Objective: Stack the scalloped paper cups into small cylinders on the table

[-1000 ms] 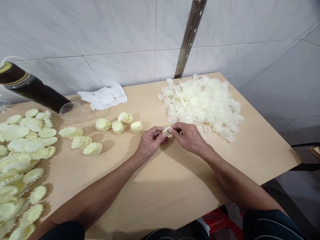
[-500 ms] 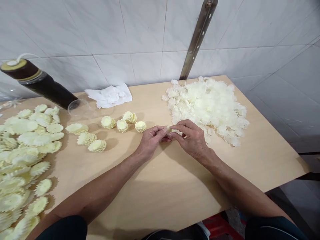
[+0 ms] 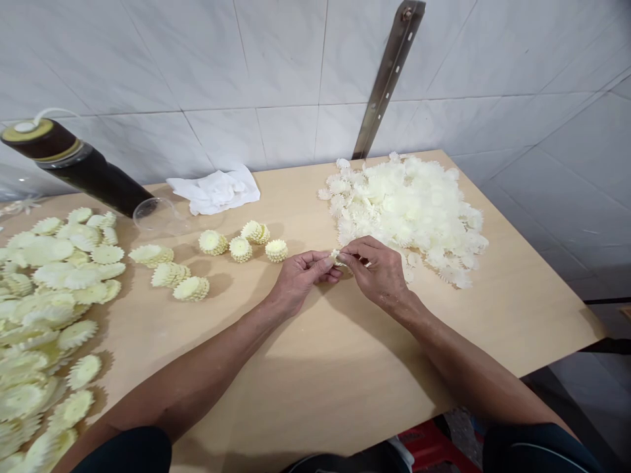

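My left hand (image 3: 306, 276) and my right hand (image 3: 372, 268) meet over the middle of the table. Their fingertips pinch a small pale-yellow piece with a toothed edge (image 3: 336, 256) between them, mostly covered by the fingers. It resembles the scalloped discs nearby. Just beyond my right hand spreads a heap of thin, translucent scalloped discs (image 3: 409, 203). To the left of my left hand stand several short stacks of pale-yellow scalloped discs (image 3: 191, 288), the nearest being a small stack (image 3: 277, 249).
At the left lies a large pile of thicker yellow scalloped pieces (image 3: 73, 263). Behind it a dark bottle (image 3: 98, 174) leans by a clear plastic lid (image 3: 155, 215). Crumpled white tissue (image 3: 217, 189) rests near the tiled wall. A metal bracket (image 3: 387, 85) rises behind the wooden table (image 3: 296, 394).
The fingers have shifted slightly, and more of the pale-yellow piece shows between them. The thumb and fingertips of my right hand have closed in nearer to my left hand.
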`<state>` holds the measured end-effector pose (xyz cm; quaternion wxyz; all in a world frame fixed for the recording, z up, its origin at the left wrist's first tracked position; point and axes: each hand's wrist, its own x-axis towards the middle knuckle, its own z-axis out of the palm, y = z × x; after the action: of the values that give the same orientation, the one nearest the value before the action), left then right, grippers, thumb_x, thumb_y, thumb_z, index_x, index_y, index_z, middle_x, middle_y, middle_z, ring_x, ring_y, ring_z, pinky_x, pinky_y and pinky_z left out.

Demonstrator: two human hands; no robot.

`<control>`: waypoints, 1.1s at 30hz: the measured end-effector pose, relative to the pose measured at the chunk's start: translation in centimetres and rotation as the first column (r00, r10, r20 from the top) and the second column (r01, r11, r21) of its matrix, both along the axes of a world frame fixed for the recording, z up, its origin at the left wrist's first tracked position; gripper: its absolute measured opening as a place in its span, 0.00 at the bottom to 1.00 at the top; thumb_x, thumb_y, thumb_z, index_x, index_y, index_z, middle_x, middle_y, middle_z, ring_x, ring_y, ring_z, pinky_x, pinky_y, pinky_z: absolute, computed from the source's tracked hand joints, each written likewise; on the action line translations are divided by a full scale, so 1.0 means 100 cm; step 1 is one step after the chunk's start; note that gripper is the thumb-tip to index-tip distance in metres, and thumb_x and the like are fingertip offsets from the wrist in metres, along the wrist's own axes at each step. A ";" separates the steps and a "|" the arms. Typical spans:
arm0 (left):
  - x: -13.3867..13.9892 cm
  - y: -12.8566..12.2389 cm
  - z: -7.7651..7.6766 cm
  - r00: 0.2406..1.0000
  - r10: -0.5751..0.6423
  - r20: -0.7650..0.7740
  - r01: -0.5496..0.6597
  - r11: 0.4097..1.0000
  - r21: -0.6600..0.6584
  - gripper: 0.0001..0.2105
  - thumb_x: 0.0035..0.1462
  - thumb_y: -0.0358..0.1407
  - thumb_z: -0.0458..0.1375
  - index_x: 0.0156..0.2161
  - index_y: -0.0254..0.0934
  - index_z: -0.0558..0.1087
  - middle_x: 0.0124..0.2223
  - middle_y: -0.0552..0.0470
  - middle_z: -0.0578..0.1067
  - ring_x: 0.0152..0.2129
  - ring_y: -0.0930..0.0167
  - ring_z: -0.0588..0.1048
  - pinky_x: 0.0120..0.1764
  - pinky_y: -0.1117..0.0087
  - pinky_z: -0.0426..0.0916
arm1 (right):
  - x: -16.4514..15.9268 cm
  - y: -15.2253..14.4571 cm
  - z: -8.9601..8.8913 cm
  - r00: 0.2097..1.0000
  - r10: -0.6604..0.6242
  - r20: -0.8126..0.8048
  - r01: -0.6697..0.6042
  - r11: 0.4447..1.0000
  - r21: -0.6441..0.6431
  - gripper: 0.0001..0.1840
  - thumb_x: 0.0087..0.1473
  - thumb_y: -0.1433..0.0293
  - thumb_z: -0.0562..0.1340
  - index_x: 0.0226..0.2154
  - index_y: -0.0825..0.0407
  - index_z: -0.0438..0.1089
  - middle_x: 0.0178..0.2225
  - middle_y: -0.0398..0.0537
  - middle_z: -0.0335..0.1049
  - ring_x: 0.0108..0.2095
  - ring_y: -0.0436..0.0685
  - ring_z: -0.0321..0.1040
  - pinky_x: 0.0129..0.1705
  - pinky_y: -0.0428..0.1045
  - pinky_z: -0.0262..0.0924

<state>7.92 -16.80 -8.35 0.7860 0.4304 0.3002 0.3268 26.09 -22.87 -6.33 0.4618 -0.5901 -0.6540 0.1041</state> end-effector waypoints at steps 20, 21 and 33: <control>0.001 0.002 -0.006 0.998 0.066 -0.021 -0.066 0.998 0.000 0.22 0.53 0.49 0.75 0.43 0.31 0.83 0.37 0.42 0.84 0.32 0.66 0.82 0.42 0.64 0.77 | 0.053 0.000 0.039 0.872 -0.095 -0.480 -0.031 0.968 -0.248 0.14 0.61 0.55 0.70 0.36 0.48 0.77 0.30 0.45 0.74 0.27 0.53 0.67 0.26 0.50 0.65; 0.001 0.002 -0.006 0.998 0.066 -0.019 -0.066 0.998 -0.004 0.21 0.53 0.48 0.75 0.43 0.31 0.83 0.37 0.42 0.85 0.32 0.66 0.83 0.42 0.63 0.77 | 0.057 -0.003 0.039 0.941 -0.113 -0.320 0.036 0.971 -0.235 0.11 0.63 0.57 0.69 0.38 0.48 0.79 0.31 0.46 0.76 0.28 0.54 0.69 0.28 0.51 0.67; 0.001 -0.002 0.004 0.999 0.042 -0.001 -0.042 0.999 -0.017 0.21 0.53 0.49 0.75 0.41 0.31 0.84 0.37 0.43 0.84 0.34 0.66 0.82 0.45 0.62 0.78 | 0.015 -0.005 0.017 0.963 0.025 0.269 -0.074 0.982 0.172 0.05 0.66 0.69 0.68 0.43 0.46 0.81 0.47 0.52 0.80 0.43 0.58 0.79 0.40 0.52 0.76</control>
<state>8.05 -16.99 -7.99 0.7824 0.4174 0.3121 0.3409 27.60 -23.40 -4.66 0.4185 -0.5379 -0.7314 -0.0241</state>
